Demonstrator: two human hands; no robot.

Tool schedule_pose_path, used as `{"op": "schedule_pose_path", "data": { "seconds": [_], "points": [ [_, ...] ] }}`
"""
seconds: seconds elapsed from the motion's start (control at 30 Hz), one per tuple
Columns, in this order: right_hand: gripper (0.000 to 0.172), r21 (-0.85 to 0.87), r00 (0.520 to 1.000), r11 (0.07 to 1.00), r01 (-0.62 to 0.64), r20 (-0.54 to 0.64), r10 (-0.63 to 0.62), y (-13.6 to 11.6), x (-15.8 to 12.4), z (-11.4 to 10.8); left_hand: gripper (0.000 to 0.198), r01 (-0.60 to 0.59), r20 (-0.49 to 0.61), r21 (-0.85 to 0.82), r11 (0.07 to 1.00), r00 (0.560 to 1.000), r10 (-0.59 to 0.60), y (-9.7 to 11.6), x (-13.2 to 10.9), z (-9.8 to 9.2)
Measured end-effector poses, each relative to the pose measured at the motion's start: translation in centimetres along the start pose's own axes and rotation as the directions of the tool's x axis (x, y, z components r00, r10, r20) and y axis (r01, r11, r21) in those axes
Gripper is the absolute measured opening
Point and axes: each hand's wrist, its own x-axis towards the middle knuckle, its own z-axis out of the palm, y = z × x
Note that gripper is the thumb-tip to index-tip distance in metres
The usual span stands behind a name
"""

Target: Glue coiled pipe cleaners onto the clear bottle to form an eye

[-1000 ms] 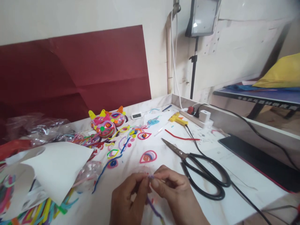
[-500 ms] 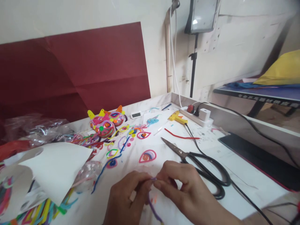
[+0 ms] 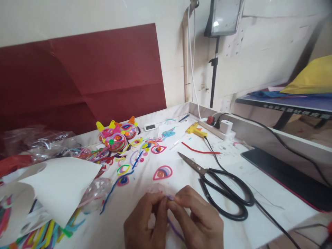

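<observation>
My left hand [image 3: 144, 223] and my right hand [image 3: 199, 219] meet low in the middle of the white table [image 3: 269, 211]. Both pinch the tip of a purple pipe cleaner [image 3: 173, 226], whose length trails down between my palms. Just beyond my fingers lies a pink eye-shaped piece [image 3: 162, 172] and a faint clear round thing. A blue pipe cleaner [image 3: 116, 185] curves to the left of my hands. Large black scissors [image 3: 220, 190] lie to the right of my right hand.
Colourful pipe-cleaner masks [image 3: 118, 135] and several eye shapes sit at the back. White paper [image 3: 59, 186] covers a heap of pipe cleaners at left. A yellow glue gun [image 3: 195, 129], power strip [image 3: 220, 128], red pipe cleaner [image 3: 201, 150], black cable and dark pad [image 3: 287, 178] lie to the right.
My right hand has dropped and drawn back toward me, closer to my left hand. Both keep pinching the purple pipe cleaner's tip. The view has barely shifted.
</observation>
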Motion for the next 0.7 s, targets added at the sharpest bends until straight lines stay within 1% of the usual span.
{"op": "schedule_pose_path", "data": {
  "seconds": [0.03,0.07,0.1,0.13,0.17,0.23,0.27,0.3,0.37,0.43,0.47,0.5,0.53,0.63,0.7],
  "points": [
    [0.011,-0.057,0.995,0.994,0.091,0.043,-0.089,0.0,0.1,-0.2,0.010,-0.056,0.008,0.033,0.998,0.998,0.056,-0.1,0.1,-0.2],
    [0.011,-0.105,0.983,0.981,0.162,0.104,-0.151,-0.1,0.3,-0.5,0.011,-0.111,0.029,0.061,0.992,0.994,0.109,-0.2,0.3,-0.5],
    [0.011,-0.138,0.968,0.969,0.206,0.173,-0.181,-0.2,0.6,-0.8,0.012,-0.160,0.061,0.088,0.983,0.986,0.155,-0.3,0.5,-0.9],
    [0.011,-0.157,0.955,0.964,0.213,0.242,-0.172,-0.4,1.0,-1.2,0.012,-0.203,0.101,0.112,0.973,0.976,0.192,-0.4,0.8,-1.2],
    [0.009,-0.167,0.945,0.968,0.186,0.301,-0.130,-0.6,1.4,-1.5,0.012,-0.242,0.144,0.132,0.961,0.964,0.223,-0.4,1.1,-1.5],
    [0.003,-0.182,0.931,0.979,0.094,0.366,-0.021,-1.1,2.3,-2.2,0.011,-0.326,0.233,0.164,0.931,0.930,0.284,-0.5,1.6,-2.1],
    [0.003,-0.189,0.918,0.979,0.071,0.396,0.010,-1.4,2.7,-2.4,0.011,-0.372,0.273,0.174,0.912,0.908,0.318,-0.5,1.9,-2.3],
    [0.004,-0.196,0.904,0.977,0.081,0.428,0.011,-1.7,3.0,-2.6,0.011,-0.416,0.309,0.184,0.891,0.884,0.350,-0.5,2.0,-2.5],
    [0.008,-0.228,0.866,0.955,0.187,0.498,-0.050,-2.2,3.5,-2.9,0.012,-0.490,0.358,0.210,0.846,0.844,0.400,-0.5,2.3,-2.8],
    [0.015,-0.280,0.825,0.912,0.298,0.556,-0.099,-2.6,3.8,-3.1,0.013,-0.522,0.378,0.233,0.821,0.826,0.418,-0.5,2.4,-2.9],
    [0.016,-0.303,0.821,0.898,0.319,0.562,-0.102,-2.7,3.9,-3.1,0.013,-0.514,0.380,0.230,0.827,0.829,0.410,-0.4,2.5,-3.0],
    [0.017,-0.318,0.831,0.896,0.311,0.549,-0.094,-2.8,4.0,-3.1,0.012,-0.486,0.384,0.211,0.848,0.839,0.385,-0.4,2.5,-3.0],
    [0.018,-0.320,0.850,0.906,0.276,0.522,-0.074,-2.8,4.0,-3.1,0.012,-0.436,0.384,0.177,0.882,0.856,0.346,-0.3,2.6,-3.0],
    [0.019,-0.280,0.909,0.956,0.087,0.414,0.039,-2.7,4.0,-3.0,0.013,-0.199,0.368,0.049,0.979,0.914,0.168,0.0,2.5,-2.7],
    [0.019,-0.233,0.922,0.971,-0.052,0.362,0.136,-2.6,3.9,-2.9,0.013,-0.041,0.339,-0.023,0.999,0.940,0.046,0.3,2.3,-2.3]
  ]
}}
